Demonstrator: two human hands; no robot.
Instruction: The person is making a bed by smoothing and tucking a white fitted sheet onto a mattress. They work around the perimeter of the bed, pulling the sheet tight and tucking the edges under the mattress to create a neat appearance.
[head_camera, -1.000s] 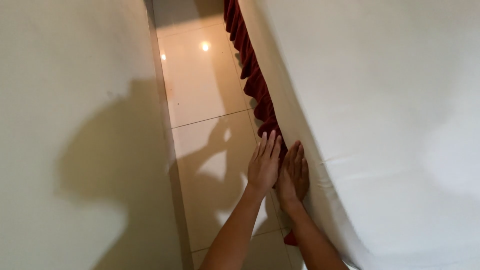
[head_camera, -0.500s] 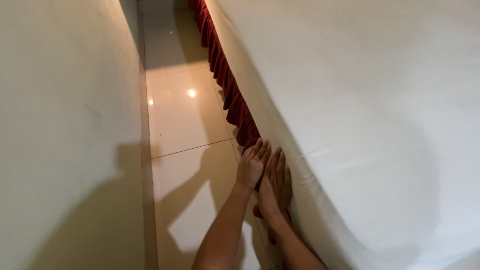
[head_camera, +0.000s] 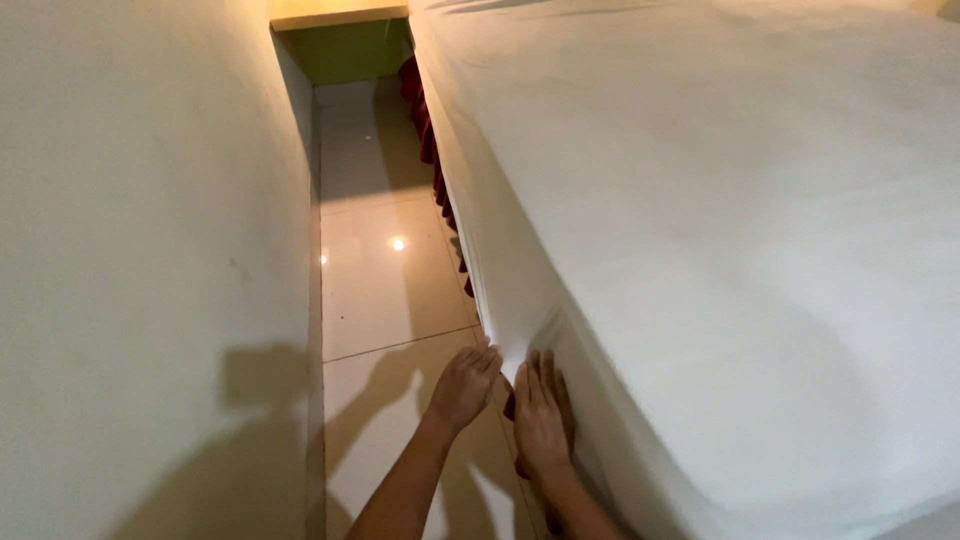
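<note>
a: position of the two bare hands?

b: both low against the side of the white sheet-covered mattress (head_camera: 700, 250), at its near stretch beside the narrow aisle. left hand (head_camera: 462, 385) with fingers curled, pinching a small pulled-up peak of the smooth white bed sheet (head_camera: 505, 335) at the fingertips. right hand (head_camera: 541, 410) flat, fingers straight and pressed together, laid against the sheet on the mattress side, just beside the left.

a: reason for such a hold, judging from the creases?

b: likely one hand drawing the cloth taut, the other pressing it flat against the side; faint folds radiating from the pinch point. whether any cloth passes under the mattress: cannot tell, lower edge hidden by the hands.

a: location of the sheet overall?

b: spread across the whole mattress top and draped down the aisle side, mostly smooth.

a: count of things?

b: two hands, one sheet, one mattress. one dark red pleated bed skirt (head_camera: 437, 165) below the sheet, farther along. one plain cream wall (head_camera: 150, 250) opposite. glossy pale floor tiles (head_camera: 385, 280), three or so visible between grout lines, with two light reflections. one wooden-topped ledge with green front (head_camera: 345, 40) at the far end.
</note>
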